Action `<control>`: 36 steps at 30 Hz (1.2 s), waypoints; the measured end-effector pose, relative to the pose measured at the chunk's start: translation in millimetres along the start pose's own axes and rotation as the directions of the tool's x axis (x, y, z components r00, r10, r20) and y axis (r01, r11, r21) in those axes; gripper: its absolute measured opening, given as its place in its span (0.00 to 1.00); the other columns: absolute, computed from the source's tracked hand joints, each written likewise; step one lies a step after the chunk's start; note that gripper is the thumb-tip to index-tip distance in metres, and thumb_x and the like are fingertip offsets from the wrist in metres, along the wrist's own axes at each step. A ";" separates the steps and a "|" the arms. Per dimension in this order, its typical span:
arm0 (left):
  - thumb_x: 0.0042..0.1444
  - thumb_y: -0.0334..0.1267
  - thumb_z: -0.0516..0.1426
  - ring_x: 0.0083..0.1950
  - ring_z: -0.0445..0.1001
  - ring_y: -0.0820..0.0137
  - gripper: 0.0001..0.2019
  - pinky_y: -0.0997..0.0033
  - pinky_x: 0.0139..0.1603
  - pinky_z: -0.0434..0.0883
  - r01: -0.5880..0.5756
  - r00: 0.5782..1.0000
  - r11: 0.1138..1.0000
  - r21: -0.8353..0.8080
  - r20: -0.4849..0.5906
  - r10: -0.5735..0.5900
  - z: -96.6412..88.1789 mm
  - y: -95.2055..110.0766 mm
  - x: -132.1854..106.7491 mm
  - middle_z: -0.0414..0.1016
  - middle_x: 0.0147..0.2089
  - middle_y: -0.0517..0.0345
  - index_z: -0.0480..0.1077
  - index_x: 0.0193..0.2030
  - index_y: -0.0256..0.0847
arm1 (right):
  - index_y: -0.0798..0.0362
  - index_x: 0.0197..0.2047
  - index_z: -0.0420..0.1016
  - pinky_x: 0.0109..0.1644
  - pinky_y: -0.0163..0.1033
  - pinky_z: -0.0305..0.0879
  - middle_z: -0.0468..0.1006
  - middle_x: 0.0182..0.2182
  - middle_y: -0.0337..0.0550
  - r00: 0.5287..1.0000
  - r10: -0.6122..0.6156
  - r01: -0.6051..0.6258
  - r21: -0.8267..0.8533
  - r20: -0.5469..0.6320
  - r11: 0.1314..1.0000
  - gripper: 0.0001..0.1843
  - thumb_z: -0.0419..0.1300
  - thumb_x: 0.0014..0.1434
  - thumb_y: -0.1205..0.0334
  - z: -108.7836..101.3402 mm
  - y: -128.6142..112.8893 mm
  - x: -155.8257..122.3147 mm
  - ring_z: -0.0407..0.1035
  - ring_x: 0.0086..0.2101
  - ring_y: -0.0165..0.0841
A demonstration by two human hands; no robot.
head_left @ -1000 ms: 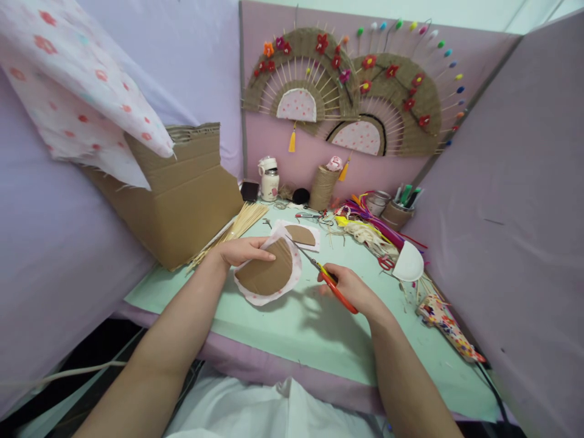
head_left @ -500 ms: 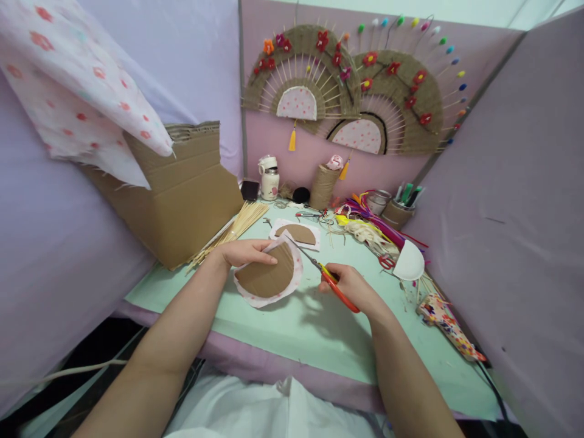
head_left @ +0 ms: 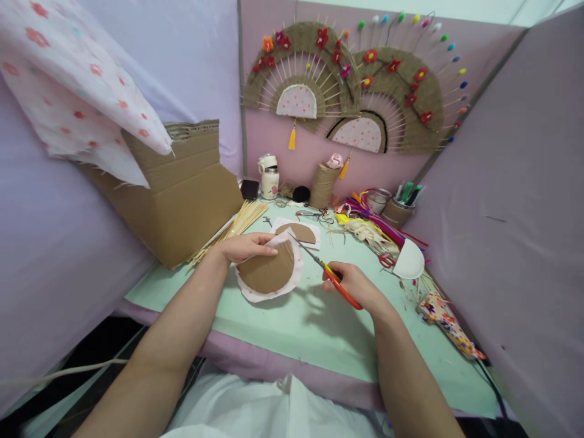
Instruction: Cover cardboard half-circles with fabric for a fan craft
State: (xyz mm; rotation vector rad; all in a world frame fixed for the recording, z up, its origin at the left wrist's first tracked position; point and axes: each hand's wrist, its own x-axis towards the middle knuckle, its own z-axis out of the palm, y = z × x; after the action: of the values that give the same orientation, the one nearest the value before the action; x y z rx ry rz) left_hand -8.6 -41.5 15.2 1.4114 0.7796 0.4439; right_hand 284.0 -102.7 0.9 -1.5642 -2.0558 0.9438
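Note:
My left hand (head_left: 250,246) pinches a rounded cardboard piece (head_left: 267,271) by its upper left edge, thumb on top. White fabric with pink dots (head_left: 270,294) lies under the cardboard and sticks out around it as a border. In my right hand (head_left: 349,281) are scissors (head_left: 335,277) with red and yellow handles. Their blades point up and left, with the tips at the fabric's upper corner. Just behind, a half-round cardboard piece (head_left: 298,232) rests on another patch of white fabric (head_left: 314,246) on the table.
Thin wooden sticks (head_left: 237,225) and a big cardboard sheet (head_left: 191,194) are at left. A bottle (head_left: 269,179) and twine roll (head_left: 323,185) stand at the back. On the right lie coloured strips (head_left: 365,213), a white half disc (head_left: 409,260) and a patterned, corded tool (head_left: 449,325).
The cardboard and fabric have tilted slightly and shifted a little to the right. The scissors and my right hand have moved slightly right as well, with the tips still at the fabric's corner.

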 end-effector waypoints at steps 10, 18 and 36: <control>0.50 0.48 0.65 0.42 0.74 0.67 0.21 0.73 0.40 0.69 -0.012 0.997 0.994 0.107 0.077 0.004 0.8 -1.1 -0.3 0.76 0.45 0.57 0.72 0.48 0.43 | 0.52 0.27 0.66 0.28 0.34 0.53 0.68 0.23 0.34 1.000 -0.020 0.020 -0.034 0.014 0.999 0.10 0.60 0.45 0.55 0.9 -1.5 -1.1 0.57 0.25 0.29; 0.52 0.50 0.63 0.42 0.74 0.68 0.20 0.76 0.39 0.68 -0.024 0.995 0.978 0.209 0.100 0.003 -2.9 -2.5 0.7 0.76 0.44 0.58 0.73 0.49 0.43 | 0.52 0.22 0.61 0.27 0.33 0.48 0.60 0.19 0.31 1.000 -0.018 0.019 -0.013 0.023 1.000 0.17 0.62 0.45 0.49 -0.2 -1.1 -1.7 0.53 0.24 0.27; 0.55 0.56 0.58 0.39 0.72 0.69 0.23 0.78 0.33 0.65 0.022 0.990 0.919 0.394 0.118 -0.074 -6.5 -0.1 0.1 0.77 0.42 0.57 0.73 0.51 0.43 | 0.52 0.26 0.64 0.27 0.33 0.49 0.60 0.21 0.31 0.997 -0.033 0.041 -0.109 0.072 0.993 0.16 0.63 0.46 0.49 -2.7 11.2 -1.6 0.52 0.25 0.28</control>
State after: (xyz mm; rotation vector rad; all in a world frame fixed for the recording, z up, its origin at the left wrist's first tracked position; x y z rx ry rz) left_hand -13.2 -36.9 15.2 1.7707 0.8235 0.1559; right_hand 294.0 -101.8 -5.0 -1.5624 -2.2124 0.8973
